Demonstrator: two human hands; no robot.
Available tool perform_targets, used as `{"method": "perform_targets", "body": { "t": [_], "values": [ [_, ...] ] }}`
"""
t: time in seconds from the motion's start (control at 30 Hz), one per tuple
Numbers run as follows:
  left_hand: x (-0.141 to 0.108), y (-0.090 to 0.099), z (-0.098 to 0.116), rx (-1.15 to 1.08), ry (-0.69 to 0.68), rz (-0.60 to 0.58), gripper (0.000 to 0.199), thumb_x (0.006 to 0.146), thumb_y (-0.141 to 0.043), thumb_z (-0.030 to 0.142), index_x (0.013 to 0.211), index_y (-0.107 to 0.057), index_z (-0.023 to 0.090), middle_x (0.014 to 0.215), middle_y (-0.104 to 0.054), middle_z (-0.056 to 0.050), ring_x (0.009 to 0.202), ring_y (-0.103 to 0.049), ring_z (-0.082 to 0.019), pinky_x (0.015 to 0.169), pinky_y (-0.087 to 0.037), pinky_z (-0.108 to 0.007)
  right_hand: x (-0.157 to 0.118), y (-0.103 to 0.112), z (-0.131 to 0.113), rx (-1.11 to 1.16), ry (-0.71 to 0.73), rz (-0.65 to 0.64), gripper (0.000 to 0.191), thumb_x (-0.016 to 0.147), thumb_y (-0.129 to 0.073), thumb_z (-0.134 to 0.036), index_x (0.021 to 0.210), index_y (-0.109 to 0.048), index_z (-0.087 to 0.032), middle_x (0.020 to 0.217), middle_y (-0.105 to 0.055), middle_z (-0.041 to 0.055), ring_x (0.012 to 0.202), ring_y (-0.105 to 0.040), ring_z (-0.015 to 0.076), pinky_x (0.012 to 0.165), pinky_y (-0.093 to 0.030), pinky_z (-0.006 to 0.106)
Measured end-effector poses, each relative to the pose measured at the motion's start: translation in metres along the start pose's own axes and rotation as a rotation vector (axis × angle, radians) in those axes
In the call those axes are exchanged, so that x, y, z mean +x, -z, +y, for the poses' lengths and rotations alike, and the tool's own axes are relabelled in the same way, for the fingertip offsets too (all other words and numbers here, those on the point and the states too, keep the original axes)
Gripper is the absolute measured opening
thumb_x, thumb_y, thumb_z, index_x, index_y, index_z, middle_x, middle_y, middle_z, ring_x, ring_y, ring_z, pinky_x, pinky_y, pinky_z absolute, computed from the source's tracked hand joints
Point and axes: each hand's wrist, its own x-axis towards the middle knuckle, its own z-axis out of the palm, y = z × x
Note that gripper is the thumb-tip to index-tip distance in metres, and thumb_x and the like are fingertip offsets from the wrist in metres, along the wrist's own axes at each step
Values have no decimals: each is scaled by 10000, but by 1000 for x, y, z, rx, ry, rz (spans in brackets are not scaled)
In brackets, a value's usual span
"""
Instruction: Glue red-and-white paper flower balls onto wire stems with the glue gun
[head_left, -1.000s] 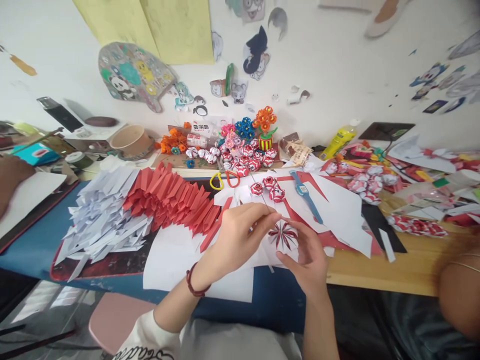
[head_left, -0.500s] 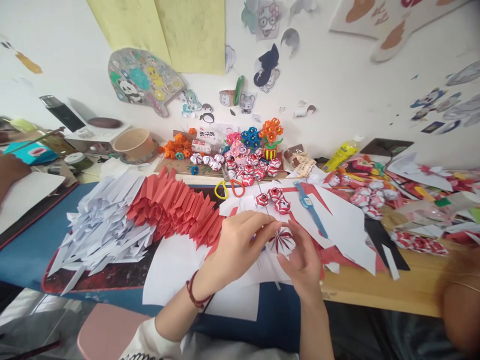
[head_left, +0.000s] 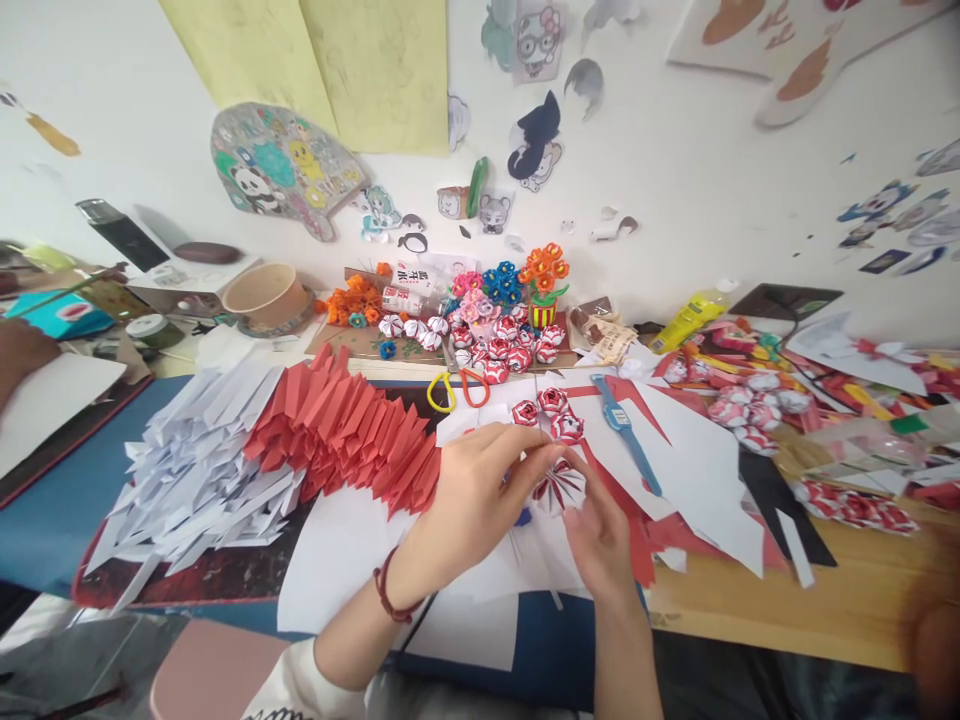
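A small folded-paper ball flower (head_left: 559, 486), white with red streaks, is between my two hands. My right hand (head_left: 602, 530) is closed around its right side. With fingers and thumb pinched together, my left hand (head_left: 480, 495) meets the flower's upper edge. A thin, dark, needle-like line rises from those left fingertips; its lower end is hidden. Just beyond the hands lie several finished red-and-white paper flowers (head_left: 553, 402). Scissors (head_left: 475, 388) with yellow and orange handles lie behind my left hand. White paper (head_left: 360, 560) spreads under my wrists.
Folded strips, white (head_left: 202, 470) and red (head_left: 352, 430), are heaped at left. A blue watch (head_left: 631, 437) lies on white sheets at right. Paper flowers, a yellow bottle (head_left: 690, 318) and a round tub (head_left: 266, 295) line the wall. Another person's hand (head_left: 26, 355) is at far left.
The flower has tilted and dropped slightly between my hands. My right hand has turned a little lower around it. The left pinch stays at its upper edge; the view has shifted slightly.
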Motion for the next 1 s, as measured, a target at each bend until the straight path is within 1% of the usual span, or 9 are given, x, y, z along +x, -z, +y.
{"method": "perform_targets", "body": {
  "t": [0.2, 0.3, 0.4, 0.5, 0.6, 0.67, 0.7, 0.83, 1.0],
  "values": [
    [4, 3, 13, 63, -39, -5, 150, 1017, -627, 271, 964, -687, 144, 791, -740, -28, 689, -656, -111, 600, -478, -203, 1, 1, -2, 39, 4, 9, 537, 942, -660, -463, 1428, -603, -243, 1426, -662, 116, 1334, -617, 331, 1084, -546, 502],
    [4, 6, 19, 96, -48, -29, 199, 1042, -580, 321, 1003, -680, 153, 800, -735, -31, 703, -661, -121, 615, -490, -216, 2, -3, -10, 130, -6, -5, 538, 939, -652, -492, 1420, -606, -256, 1429, -661, 101, 1333, -614, 328, 1102, -528, 501],
    [1, 12, 22, 97, -42, -77, 233, 1042, -568, 373, 1057, -663, 161, 810, -727, -28, 732, -664, -138, 661, -496, -241, 2, -7, -24, 256, -77, -21, 535, 930, -654, -528, 1411, -609, -300, 1410, -673, 74, 1366, -584, 319, 1160, -469, 490],
    [-4, 21, 20, 90, -26, -132, 282, 1020, -581, 424, 1130, -645, 173, 905, -731, -44, 832, -670, -172, 746, -498, -277, 0, -8, -34, 355, -177, -36, 571, 899, -678, -573, 1403, -613, -314, 1423, -661, 71, 1375, -570, 333, 1151, -471, 496],
    [-12, 29, 13, 36, 8, -207, 279, 1025, -575, 412, 1170, -641, 182, 1076, -719, -77, 1003, -658, -204, 869, -490, -305, -2, -6, -35, 443, -236, -55, 614, 869, -705, -590, 1408, -610, -312, 1431, -655, 79, 1365, -577, 350, 1155, -457, 530],
    [-20, 30, 7, -28, 70, -230, 255, 1052, -533, 377, 1179, -644, 186, 1145, -703, -88, 1064, -642, -210, 914, -480, -313, -2, -4, -31, 492, -252, -73, 623, 853, -725, -584, 1407, -612, -324, 1437, -651, 75, 1361, -582, 352, 1162, -446, 545],
    [-25, 29, 4, -58, 126, -230, 248, 1065, -508, 361, 1177, -645, 187, 1149, -700, -87, 1047, -643, -205, 898, -482, -308, -2, -4, -29, 511, -256, -84, 624, 845, -735, -581, 1404, -615, -331, 1442, -649, 73, 1353, -590, 353, 1155, -453, 547],
    [-40, 16, -3, -172, 380, -211, 274, 1086, -432, 354, 1157, -640, 191, 1067, -700, -61, 842, -635, -160, 728, -473, -268, -4, -5, -23, 552, -286, -108, 641, 819, -756, -590, 1396, -625, -345, 1435, -655, 73, 1309, -629, 356, 1108, -498, 549],
    [-47, 4, -6, -244, 455, -180, 266, 1079, -441, 365, 1162, -632, 199, 1063, -686, -48, 779, -608, -136, 693, -462, -255, -9, -7, -17, 626, -348, -124, 673, 821, -759, -576, 1426, -598, -330, 1420, -664, 91, 1302, -634, 354, 1060, -536, 546]
  ]
}}
